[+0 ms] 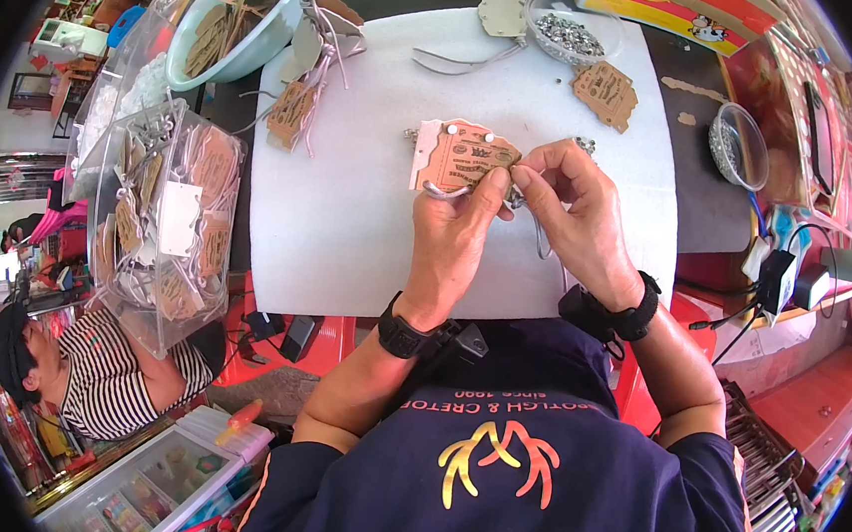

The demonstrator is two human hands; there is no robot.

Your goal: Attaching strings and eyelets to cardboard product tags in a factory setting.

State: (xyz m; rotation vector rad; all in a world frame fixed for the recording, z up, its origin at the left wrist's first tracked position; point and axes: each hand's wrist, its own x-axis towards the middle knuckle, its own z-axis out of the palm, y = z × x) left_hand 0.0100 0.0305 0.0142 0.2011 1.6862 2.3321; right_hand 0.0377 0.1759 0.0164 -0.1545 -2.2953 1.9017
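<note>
A brown printed card [476, 162] with a ragged edge and two white round studs along its top is held above the white work sheet [350, 220]. My left hand [451, 246] grips its lower edge, thumb on the front. My right hand [583, 206] pinches at the card's right edge, fingertips meeting the left thumb; what lies between them is too small to make out. A grey cord [543, 237] hangs below the right fingers, and a grey loop shows under the card's lower left. Small metal pieces [584, 145] lie just behind the right hand.
Beyond lie a clear tub of metal pieces [569, 32], a loose brown card [605, 94] and a grey cord [462, 64]. Corded cards [298, 106] and a pale green basin [188, 42] stand left, above a clear bin [210, 279]. Another metal-filled tub [739, 148] is right. A person [112, 371] sits left.
</note>
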